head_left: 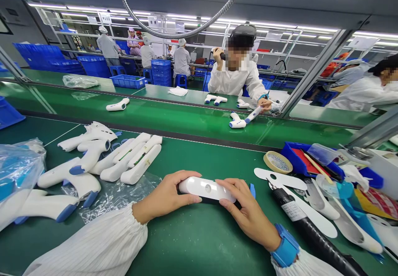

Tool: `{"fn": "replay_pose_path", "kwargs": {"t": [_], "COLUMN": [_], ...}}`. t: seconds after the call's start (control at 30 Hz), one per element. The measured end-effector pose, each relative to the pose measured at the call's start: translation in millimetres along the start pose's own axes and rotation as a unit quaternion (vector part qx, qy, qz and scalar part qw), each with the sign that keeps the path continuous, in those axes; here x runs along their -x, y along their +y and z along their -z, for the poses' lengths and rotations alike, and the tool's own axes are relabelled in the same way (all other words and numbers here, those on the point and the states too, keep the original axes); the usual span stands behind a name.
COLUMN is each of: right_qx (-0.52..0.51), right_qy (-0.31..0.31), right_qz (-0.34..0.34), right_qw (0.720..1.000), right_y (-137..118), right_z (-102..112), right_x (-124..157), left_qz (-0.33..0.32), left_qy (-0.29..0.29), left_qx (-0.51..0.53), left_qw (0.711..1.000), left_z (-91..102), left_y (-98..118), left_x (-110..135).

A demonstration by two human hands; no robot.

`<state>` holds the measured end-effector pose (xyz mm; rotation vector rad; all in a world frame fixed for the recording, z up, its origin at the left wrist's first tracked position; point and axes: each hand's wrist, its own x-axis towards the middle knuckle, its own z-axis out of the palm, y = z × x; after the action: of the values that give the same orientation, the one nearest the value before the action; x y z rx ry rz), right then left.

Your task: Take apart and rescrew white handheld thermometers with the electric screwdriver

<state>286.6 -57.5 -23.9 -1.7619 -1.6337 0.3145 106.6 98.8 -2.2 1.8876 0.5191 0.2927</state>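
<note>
Between my two hands is a long white plastic housing with rounded ends and a small round recess in its upper face. My left hand grips its left end, thumb along the near side and fingers over the far side. At the other end my right hand pinches it between thumb and fingers. A small blue piece shows just beyond the right fingers. To the left lie several similar white housings, some with green boards visible inside, beside white gun-shaped thermometer bodies with blue parts.
A black electric screwdriver lies at right among white shell pieces. Behind it are a dish of screws and a blue tray. Clear plastic bags lie at left. Across the green belt, a co-worker handles white devices.
</note>
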Motion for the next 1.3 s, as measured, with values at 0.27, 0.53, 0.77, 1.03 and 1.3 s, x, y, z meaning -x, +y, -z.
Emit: {"fn": "replay_pose_path", "kwargs": {"t": [0.27,0.53,0.77,1.03,1.3], "right_qx": [0.009,0.006,0.014,0.005,0.012], "right_qy": [0.005,-0.002,0.003,-0.005,-0.014], "right_qz": [-0.005,-0.005,0.000,0.001,0.001], "right_qw": [1.000,1.000,1.000,1.000,1.000], "right_y": [0.4,0.9,-0.4,0.0,-0.8], "right_z": [-0.1,0.0,0.5,-0.2,0.6], "right_x": [0.3,-0.5,-2.0,-3.1,-5.1], "left_qz": [0.000,-0.001,-0.003,0.003,0.018], "left_qy": [-0.006,-0.007,-0.010,-0.007,-0.009], "left_qx": [0.017,0.017,0.011,0.015,0.019], "left_qw": [1.000,1.000,1.000,1.000,1.000], "left_z": [-0.2,0.3,0.7,0.6,0.7], "left_y": [1.6,3.4,2.9,2.0,6.7], "left_x": [0.9,0.8,0.4,-0.1,0.9]}}
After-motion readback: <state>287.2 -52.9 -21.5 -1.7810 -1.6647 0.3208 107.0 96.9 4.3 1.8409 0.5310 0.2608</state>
